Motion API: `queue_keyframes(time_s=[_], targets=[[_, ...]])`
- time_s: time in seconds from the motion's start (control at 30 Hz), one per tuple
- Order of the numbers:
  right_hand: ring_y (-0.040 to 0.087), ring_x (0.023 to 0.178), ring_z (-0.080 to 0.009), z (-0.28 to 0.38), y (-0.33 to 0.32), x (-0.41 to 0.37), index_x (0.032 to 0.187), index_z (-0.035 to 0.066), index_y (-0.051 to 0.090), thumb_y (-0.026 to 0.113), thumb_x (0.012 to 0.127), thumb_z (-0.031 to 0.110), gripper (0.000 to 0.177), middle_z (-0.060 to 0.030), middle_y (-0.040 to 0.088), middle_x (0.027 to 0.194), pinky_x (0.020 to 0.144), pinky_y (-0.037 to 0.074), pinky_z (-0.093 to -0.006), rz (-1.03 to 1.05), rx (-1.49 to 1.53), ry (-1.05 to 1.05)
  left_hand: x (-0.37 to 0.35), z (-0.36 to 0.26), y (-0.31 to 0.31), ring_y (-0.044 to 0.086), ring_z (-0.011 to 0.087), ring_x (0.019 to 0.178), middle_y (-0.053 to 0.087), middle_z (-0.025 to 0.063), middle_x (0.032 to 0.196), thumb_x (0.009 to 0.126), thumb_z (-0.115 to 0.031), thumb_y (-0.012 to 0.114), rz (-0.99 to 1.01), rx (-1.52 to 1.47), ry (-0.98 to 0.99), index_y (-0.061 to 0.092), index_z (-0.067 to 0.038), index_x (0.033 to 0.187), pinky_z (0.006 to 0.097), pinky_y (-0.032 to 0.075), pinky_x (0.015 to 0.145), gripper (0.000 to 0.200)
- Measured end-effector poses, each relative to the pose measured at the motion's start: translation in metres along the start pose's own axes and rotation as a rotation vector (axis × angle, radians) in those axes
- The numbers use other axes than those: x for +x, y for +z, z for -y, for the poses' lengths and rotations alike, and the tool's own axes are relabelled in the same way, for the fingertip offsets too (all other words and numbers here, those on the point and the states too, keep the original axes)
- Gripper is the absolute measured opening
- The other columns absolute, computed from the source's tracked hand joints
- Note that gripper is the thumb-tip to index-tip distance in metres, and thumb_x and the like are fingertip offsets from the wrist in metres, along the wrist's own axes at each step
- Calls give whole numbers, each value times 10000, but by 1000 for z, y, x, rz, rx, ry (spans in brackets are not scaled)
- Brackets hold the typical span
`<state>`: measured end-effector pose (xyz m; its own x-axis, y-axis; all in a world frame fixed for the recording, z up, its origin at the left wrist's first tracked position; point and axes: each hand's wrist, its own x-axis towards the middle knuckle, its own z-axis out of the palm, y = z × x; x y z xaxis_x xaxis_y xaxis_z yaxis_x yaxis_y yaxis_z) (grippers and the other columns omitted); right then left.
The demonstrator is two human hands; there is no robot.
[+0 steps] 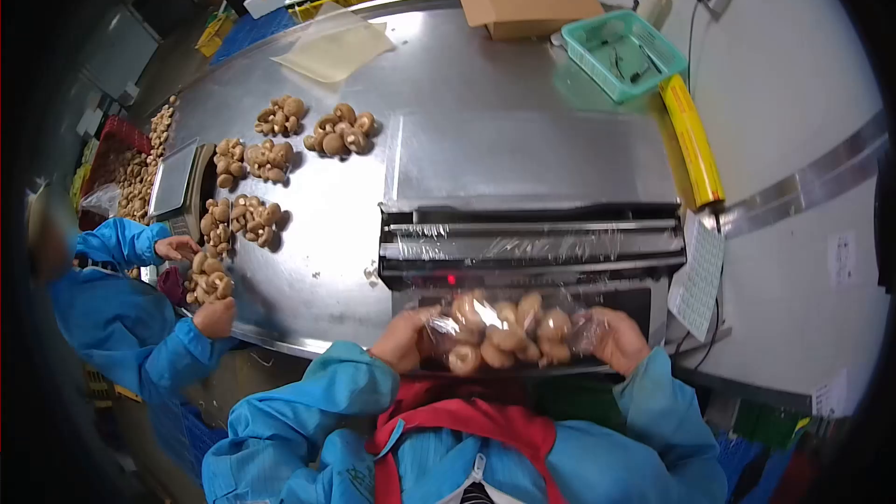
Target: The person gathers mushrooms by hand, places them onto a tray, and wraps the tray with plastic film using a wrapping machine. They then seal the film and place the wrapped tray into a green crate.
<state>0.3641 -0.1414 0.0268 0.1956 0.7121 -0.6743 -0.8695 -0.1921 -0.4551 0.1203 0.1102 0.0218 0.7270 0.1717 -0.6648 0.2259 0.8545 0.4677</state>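
Note:
Clear plastic film is wrapped round a batch of brown mushrooms (509, 331) at the near edge of the wrapping machine (532, 247). My left hand (406, 340) is closed on the left end of the film, and my right hand (616, 340) grips its right end. A dark plate of the machine lies under the pack. Just beyond it run the machine's metal bars, with shiny film between them and a small red light at the front.
Several mushroom piles (271, 159) lie on the steel table (448, 131). At the left a co-worker (121, 308) in blue sleeves handles mushrooms beside a scale (175, 177). A cardboard box (527, 0), green basket (621, 56) and yellow roll (691, 145) stand farther back.

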Motion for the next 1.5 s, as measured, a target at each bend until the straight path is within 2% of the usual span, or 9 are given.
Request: queue_keyframes(time_s=[0.13, 0.57, 0.83, 1.03, 1.2, 1.37, 1.4, 1.43, 1.5], targets=[[579, 999, -253, -18, 12, -11, 1048, -12, 555, 355, 931, 436, 504, -143, 612, 1032, 872, 450, -401, 63, 132, -112, -10, 1, -11, 604, 218, 928, 609, 99, 1052, 939, -298, 390, -11, 14, 141, 546, 0, 1100, 374, 487, 782, 373], [327, 444, -52, -116, 53, 2, 707, 108, 422, 445, 950, 209, 264, 38, 356, 567, 390, 265, -229, -719, -87, -823, 4, 18, -41, 430, 76, 592, 506, 11, 621, 889, -134, 555, -275, 790, 793, 543, 6, 784, 258, 384, 520, 176], [416, 566, -79, -218, 14, 21, 760, 45, 514, 479, 938, 211, 245, 27, 459, 642, 507, 363, -272, -1081, -117, -1011, 7, 1, -32, 589, 368, 621, 588, 211, 719, 872, -194, 542, -110, 1656, 1063, 498, -12, 828, 437, 445, 525, 192], [600, 783, -140, -219, 56, 41, 988, 43, 554, 537, 882, 203, 193, -75, 609, 851, 525, 388, -272, -554, 392, -746, 20, -2, 4, 572, 413, 662, 603, 214, 784, 885, -209, 500, 30, 1838, 943, 468, -28, 847, 470, 456, 576, 188], [446, 609, -185, -167, 179, 69, 1052, 71, 497, 605, 777, 148, 306, -69, 566, 811, 538, 347, -291, 1776, 586, -1591, -16, 39, -34, 521, 68, 720, 576, 19, 799, 928, -167, 493, 275, 627, 379, 540, -12, 877, 239, 446, 622, 170], [462, 685, -232, -206, 208, -6, 861, 22, 520, 541, 732, 34, 131, -121, 543, 788, 612, 383, -394, 1458, 336, -1065, -92, 40, -65, 596, 153, 942, 605, 88, 1037, 915, -151, 521, 481, 27, 174, 526, -3, 1086, 284, 498, 834, 226], [500, 729, -259, -231, 181, -32, 801, 24, 515, 490, 738, 14, 69, -140, 543, 805, 650, 410, -429, 875, 6, -415, -105, 42, -57, 579, 186, 984, 577, 114, 1098, 905, -245, 533, 422, 67, 99, 498, -2, 1135, 322, 496, 843, 336], [528, 824, -261, -219, 205, -8, 841, 13, 542, 481, 801, 92, 108, -143, 568, 830, 756, 437, -385, 1266, 93, -1239, -117, 41, -54, 562, 218, 1026, 548, 140, 1159, 895, -339, 545, 365, 106, 21, 470, 0, 1183, 359, 494, 852, 450], [531, 864, -254, -227, 207, -32, 876, 11, 549, 493, 813, 121, 139, -150, 571, 868, 782, 434, -372, 1098, -28, -1011, -133, 41, -41, 559, 224, 1029, 545, 143, 1162, 889, -360, 542, 584, 140, -62, 467, 0, 1186, 365, 491, 856, 473]])
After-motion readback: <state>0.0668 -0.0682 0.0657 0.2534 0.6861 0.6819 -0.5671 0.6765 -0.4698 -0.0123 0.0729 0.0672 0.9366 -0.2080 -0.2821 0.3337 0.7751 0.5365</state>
